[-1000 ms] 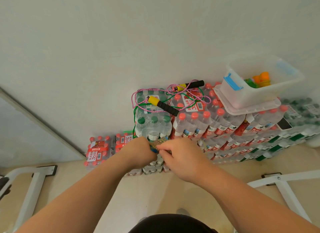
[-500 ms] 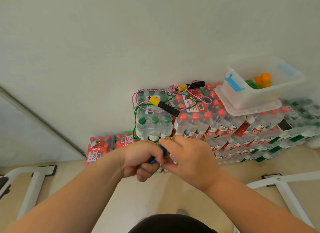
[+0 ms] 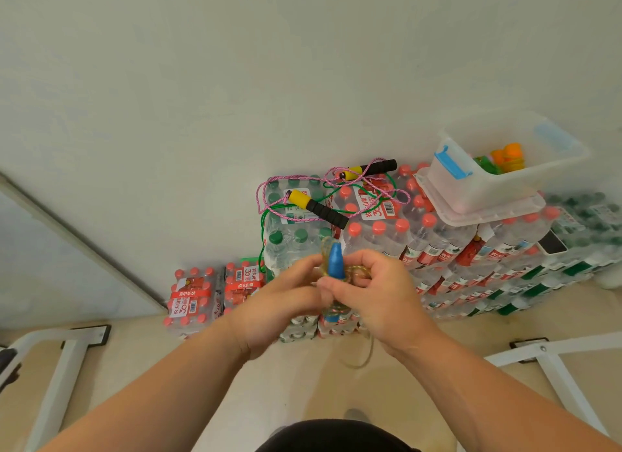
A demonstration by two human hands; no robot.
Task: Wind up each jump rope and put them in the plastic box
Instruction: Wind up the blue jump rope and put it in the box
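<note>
Blue plastic identifies the blue handle (image 3: 336, 262) of the jump rope being wound. One such handle is plainly visible; a small blue patch below the hands cannot be assigned to it or to a second handle. Its long axis runs nearly vertical in the view, with the tapered tip pointing up toward the bottle stack and the wall. Its tan cord (image 3: 358, 270) is gathered in loops beside the handle, and one loop hangs below the right wrist. Two hands are held together at centre, above the floor and in front of the stack. The left hand (image 3: 282, 303) curls its fingers round the handle, and the right hand (image 3: 377, 293) pinches the cord loops against it. One pink jump rope (image 3: 258, 199) lies loose on top of the stacked bottled-water packs (image 3: 437, 243). Its two yellow-and-black handles lie apart, each on a slant: the nearer one (image 3: 318, 207) has its yellow end to the left, and the farther one (image 3: 368, 168) lies close to the wall. One green cord (image 3: 262, 236) is tangled with the pink one and hangs down the front of the stack. One clear plastic box (image 3: 498, 189), fitted with two blue latches (image 3: 452, 160), stands on its lid (image 3: 488, 212) on the stack to the right. Orange and green items (image 3: 506, 155) lie inside it. Two white metal frames (image 3: 60, 360) stand on the floor, one at each side.
</note>
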